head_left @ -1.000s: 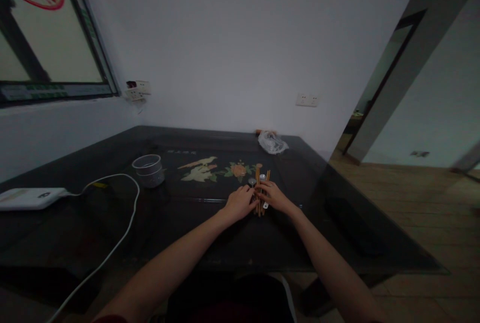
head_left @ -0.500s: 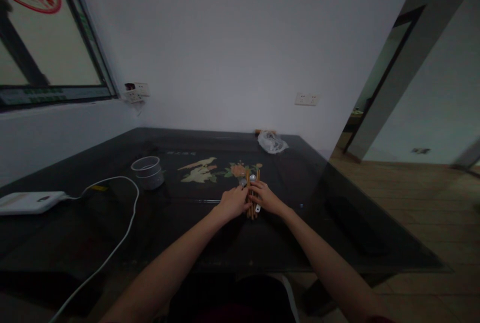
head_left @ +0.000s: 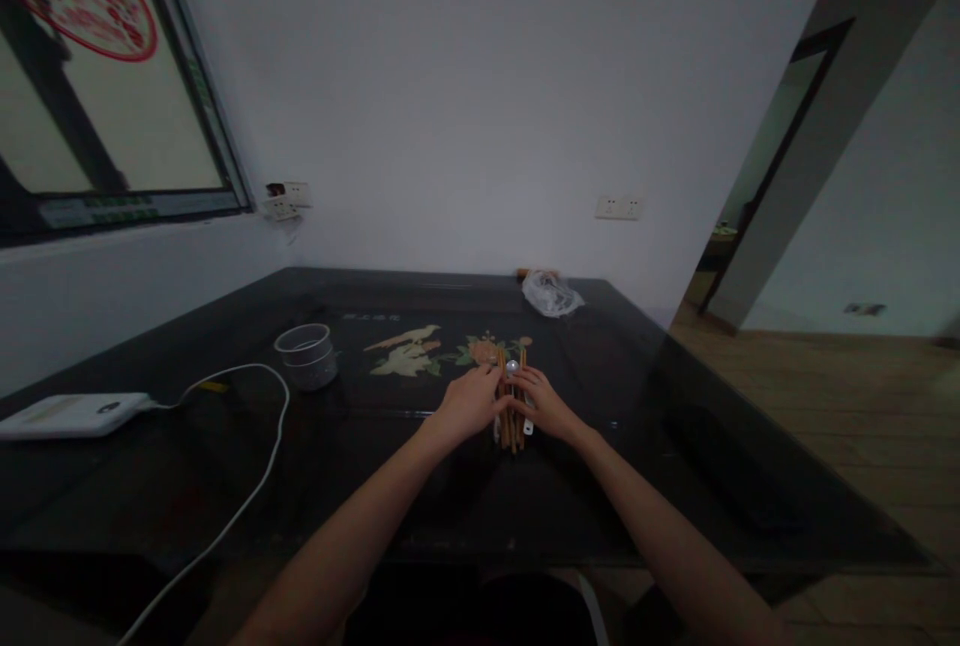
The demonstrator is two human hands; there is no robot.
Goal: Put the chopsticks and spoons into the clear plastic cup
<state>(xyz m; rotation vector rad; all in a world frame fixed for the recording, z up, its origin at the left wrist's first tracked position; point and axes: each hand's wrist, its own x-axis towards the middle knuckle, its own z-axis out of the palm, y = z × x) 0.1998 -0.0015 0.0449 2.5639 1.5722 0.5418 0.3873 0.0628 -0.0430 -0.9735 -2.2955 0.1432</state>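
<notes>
A bundle of several wooden chopsticks [head_left: 514,436] lies on the dark tabletop in front of me, pointing away. Among them is a spoon [head_left: 512,367] with a shiny round bowl at the far end. A pale handle end with a hole shows at the near right of the bundle. My left hand [head_left: 472,401] presses on the bundle from the left, and my right hand [head_left: 550,410] from the right. Both hands have their fingers curved round it, with the thumbs close together over the sticks. The fingers hide the bundle's middle.
A clear plastic tub [head_left: 307,357] stands to the left. Beyond it lies a white power bank [head_left: 75,415] with a white cable [head_left: 279,426] running over the near edge. A crumpled plastic bag [head_left: 551,294] sits at the back. A dark flat object [head_left: 727,466] lies right.
The view has shifted slightly, so things appear lower and further right. My right fingers have drawn back from across the chopsticks to their right side, and the thumbs have come together.
</notes>
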